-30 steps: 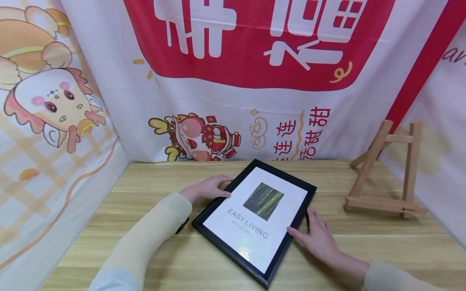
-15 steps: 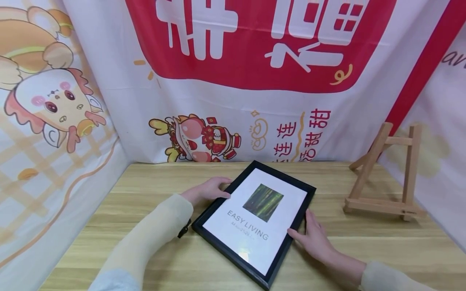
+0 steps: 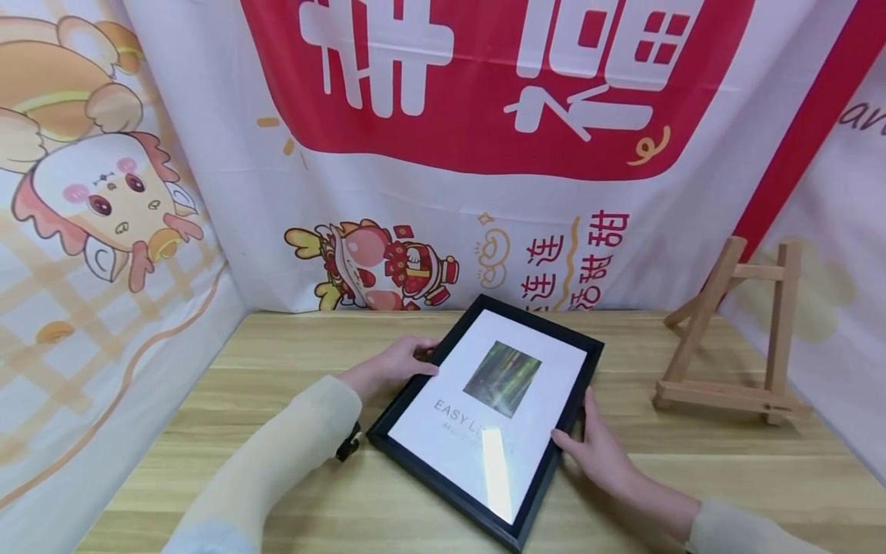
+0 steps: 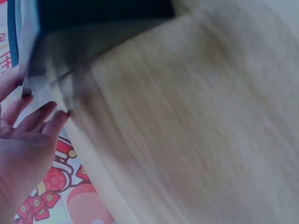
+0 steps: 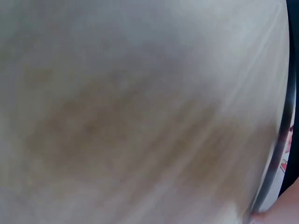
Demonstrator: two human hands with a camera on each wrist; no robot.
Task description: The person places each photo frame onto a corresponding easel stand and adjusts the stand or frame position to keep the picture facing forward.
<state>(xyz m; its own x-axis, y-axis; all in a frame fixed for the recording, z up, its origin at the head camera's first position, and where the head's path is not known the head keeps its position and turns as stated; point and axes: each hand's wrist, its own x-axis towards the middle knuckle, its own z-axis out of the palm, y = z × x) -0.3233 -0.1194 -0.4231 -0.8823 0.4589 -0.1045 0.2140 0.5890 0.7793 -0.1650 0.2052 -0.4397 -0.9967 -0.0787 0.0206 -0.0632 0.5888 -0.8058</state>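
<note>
In the head view, a black picture frame [image 3: 543,322] lies slanted over the wooden table, its far end a little raised. Behind its glazing is a white sheet [image 3: 443,431] with a small green picture and the words "EASY LIVING". My left hand [image 3: 396,362] grips the left long side, thumb on top of the border. Lower down on the opposite side, my right hand [image 3: 601,450] holds the border between thumb and fingers. The left wrist view has the left hand's fingers [image 4: 35,121] beneath the dark frame. Only a sliver of the right hand [image 5: 282,207] shows in its wrist view.
A small wooden easel [image 3: 720,395] stands at the right of the table [image 3: 304,338]. Printed cloth [image 3: 228,154] hangs along the back and both sides. A black band [image 3: 348,444] is on the left wrist.
The far end of the picture frame has lifted slightly, and the glare on its glazing has grown into a long bright strip. Both hands keep their hold, the right one slightly higher.
</note>
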